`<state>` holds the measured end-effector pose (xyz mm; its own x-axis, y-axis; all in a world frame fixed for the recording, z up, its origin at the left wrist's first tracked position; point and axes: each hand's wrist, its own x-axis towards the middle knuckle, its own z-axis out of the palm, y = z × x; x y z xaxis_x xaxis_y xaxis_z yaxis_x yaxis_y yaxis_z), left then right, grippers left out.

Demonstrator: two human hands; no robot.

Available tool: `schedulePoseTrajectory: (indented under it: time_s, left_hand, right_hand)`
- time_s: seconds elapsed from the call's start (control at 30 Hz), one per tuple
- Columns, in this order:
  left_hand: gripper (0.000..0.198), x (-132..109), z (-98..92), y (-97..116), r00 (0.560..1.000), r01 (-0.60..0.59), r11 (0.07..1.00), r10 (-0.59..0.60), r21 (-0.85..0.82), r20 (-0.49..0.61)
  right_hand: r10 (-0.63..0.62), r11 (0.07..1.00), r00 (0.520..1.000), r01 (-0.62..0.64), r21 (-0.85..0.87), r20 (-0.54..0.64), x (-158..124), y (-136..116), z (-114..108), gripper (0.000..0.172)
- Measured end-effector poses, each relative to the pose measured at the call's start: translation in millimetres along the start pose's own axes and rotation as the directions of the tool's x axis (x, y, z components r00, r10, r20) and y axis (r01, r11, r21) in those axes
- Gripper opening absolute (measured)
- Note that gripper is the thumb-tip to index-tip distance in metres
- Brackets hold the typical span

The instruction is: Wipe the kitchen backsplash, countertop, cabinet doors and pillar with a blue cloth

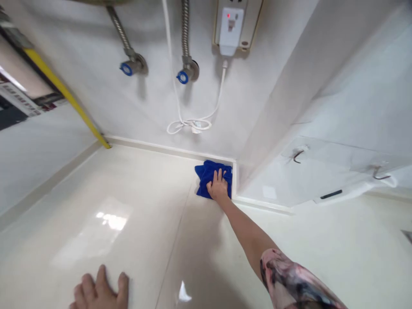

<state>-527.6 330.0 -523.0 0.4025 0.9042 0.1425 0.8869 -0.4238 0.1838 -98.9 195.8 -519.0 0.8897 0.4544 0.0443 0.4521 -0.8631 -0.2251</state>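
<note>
A crumpled dark blue cloth (pixel 203 184) lies on the floor in the corner, against the low skirting. My right hand (pixel 219 188) is pressed on top of it, with fingers spread and stretched toward the wall. The palm's underside is hidden. At the lower left, my left hand (pixel 101 292) rests on or just over the pale tiles with its fingers apart. Nothing shows in that hand, and its wrist is cut off by the frame edge. Glossy cream floor tiles (pixel 144 206) lie between the two hands.
A white cable (pixel 189 123) hangs looped low on the wall below a plugged-in socket (pixel 230 30). Two blue-handled valves (pixel 126 68) stick out nearby. A yellow pipe (pixel 69 96) runs down at left. Metal hooks (pixel 298 156) project from the right-hand panel.
</note>
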Motion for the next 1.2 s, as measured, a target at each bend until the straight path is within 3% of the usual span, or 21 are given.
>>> schedulePoseTrajectory:
  time_s: [0.17,0.27,0.37,0.5,0.57,0.63,0.73,0.83,0.93,1.03,1.2]
  left_hand:
    - [0.086,-7.5,-0.5,0.6,1.000,-0.007,0.997,0.008,-0.077,0.012]
    - [0.087,-12.3,-3.9,-4.9,0.996,-0.037,0.990,0.047,-0.137,0.074]
    - [0.075,-8.2,-5.1,-15.9,0.989,-0.080,0.981,0.100,-0.176,0.110]
    - [0.072,24.6,2.8,-39.0,0.979,-0.121,0.959,0.157,-0.256,0.127]
    - [0.070,50.8,8.6,-53.4,0.977,-0.125,0.948,0.169,-0.292,0.130]
    - [0.063,76.1,11.7,-65.8,0.978,-0.124,0.941,0.169,-0.316,0.121]
    - [0.064,99.1,6.4,-71.7,0.991,-0.111,0.957,0.126,-0.268,0.040]
    - [0.067,101.6,-6.8,-63.1,0.994,-0.108,0.980,0.105,-0.167,-0.024]
    - [0.067,97.4,-14.0,-54.4,0.995,-0.103,0.982,0.104,-0.157,-0.005]
    - [0.067,95.9,-10.8,-53.2,0.997,-0.072,0.982,0.075,-0.176,0.012]
    - [0.067,96.6,-4.5,-57.9,0.996,-0.072,0.984,0.079,-0.165,0.031]
  right_hand:
    - [-0.103,0.993,0.994,0.106,-0.056,0.043,-79.4,-12.6,4.0,0.075]
    - [-0.222,0.971,0.973,0.227,-0.074,0.064,-154.6,-24.2,5.2,0.075]
    - [-0.342,0.935,0.936,0.347,-0.074,0.080,-240.6,-30.7,4.2,0.080]
    - [-0.460,0.882,0.881,0.467,-0.054,0.106,-339.3,-23.4,6.4,0.091]
    - [-0.495,0.863,0.863,0.502,-0.063,0.098,-366.9,-16.9,7.8,0.097]
    - [-0.523,0.845,0.848,0.529,-0.078,0.086,-376.4,-13.4,8.2,0.105]
    - [-0.543,0.833,0.833,0.550,-0.059,0.105,-360.7,-17.8,8.2,0.113]
    - [-0.531,0.844,0.834,0.537,0.001,0.152,-313.3,-30.7,9.2,0.116]
    - [-0.561,0.825,0.814,0.566,0.013,0.155,-235.9,-49.6,12.2,0.113]
    - [-0.588,0.802,0.799,0.596,-0.037,0.126,-141.1,-78.2,17.8,0.104]
    - [-0.502,0.847,0.858,0.513,-0.140,0.107,-0.2,-140.6,35.3,0.073]
